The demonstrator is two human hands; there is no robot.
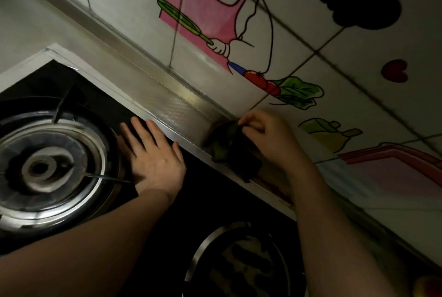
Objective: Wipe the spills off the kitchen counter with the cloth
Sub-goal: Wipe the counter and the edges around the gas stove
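The cloth (226,147) is a dark green, crumpled bunch, almost black in its folds. It lies on the narrow metallic strip of tabletop (172,105) that runs between the stove and the tiled wall. Its long axis runs across that strip: one end is tucked into the corner at the foot of the wall and the other reaches over the pale edge of the stove. The lower end hangs in shadow, so its outline there is hard to tell.

The right hand (270,136) grasps the cloth from above. Its fingers are curled over the upper end and its knuckles are close to the wall. Most of the cloth spreads out to the left of and below those fingers. Under the right wrist the strip shows brownish marks (275,189).

The left hand (153,155) is well to the left of the cloth and apart from it. It lies flat with straight, spread fingers on the black glass stove top (203,191), fingertips pointing at the strip. A round gas burner (40,169) sits just left of this hand, and a second burner (239,260) lies between the two forearms. Beyond the right hand, the wall (358,62) carries a colourful cartoon sticker.
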